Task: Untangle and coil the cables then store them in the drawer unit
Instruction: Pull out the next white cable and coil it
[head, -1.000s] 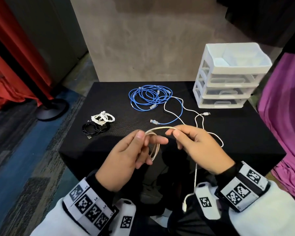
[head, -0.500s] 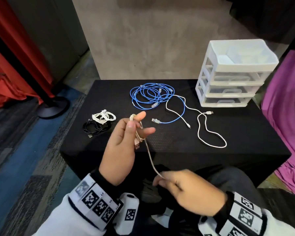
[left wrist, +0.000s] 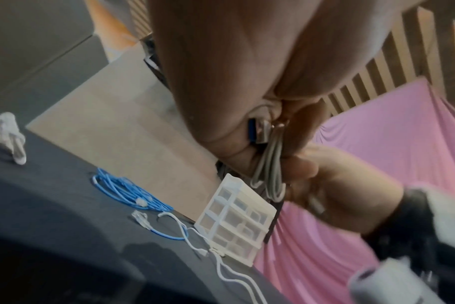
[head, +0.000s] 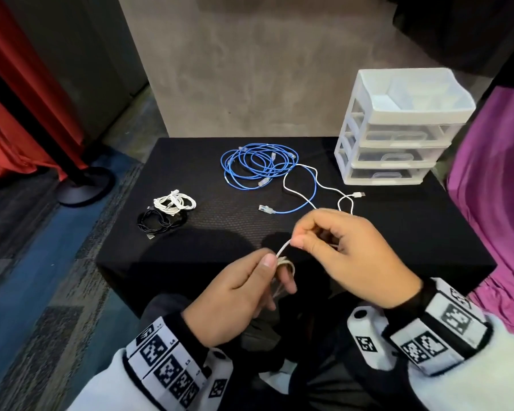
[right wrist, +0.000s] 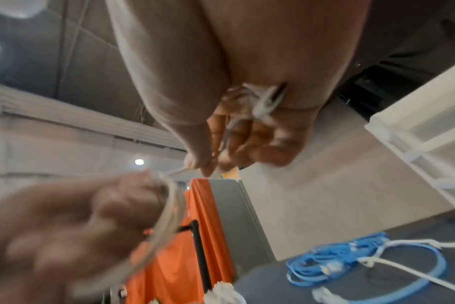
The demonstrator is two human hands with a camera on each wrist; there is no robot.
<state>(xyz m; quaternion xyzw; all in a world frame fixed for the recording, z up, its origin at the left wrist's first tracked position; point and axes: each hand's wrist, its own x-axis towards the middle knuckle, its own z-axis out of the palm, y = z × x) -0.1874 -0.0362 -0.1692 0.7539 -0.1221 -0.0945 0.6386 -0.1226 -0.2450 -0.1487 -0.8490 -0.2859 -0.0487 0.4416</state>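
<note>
Above the desk's (head: pixel 428 232) near edge, both hands work over bare surface. Left hand (head: pixel 235 298) grip holds the beige cable (head: pixel 284 264) coil; right hand (head: pixel 350 256) grip pinches its free strand.

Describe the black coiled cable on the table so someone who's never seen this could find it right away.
Start at the black table and go to its left side, away from the white drawer unit. Two small bundles lie there touching; the black cable is the nearer one, just in front of the white bundle, and almost blends into the tabletop.
</note>
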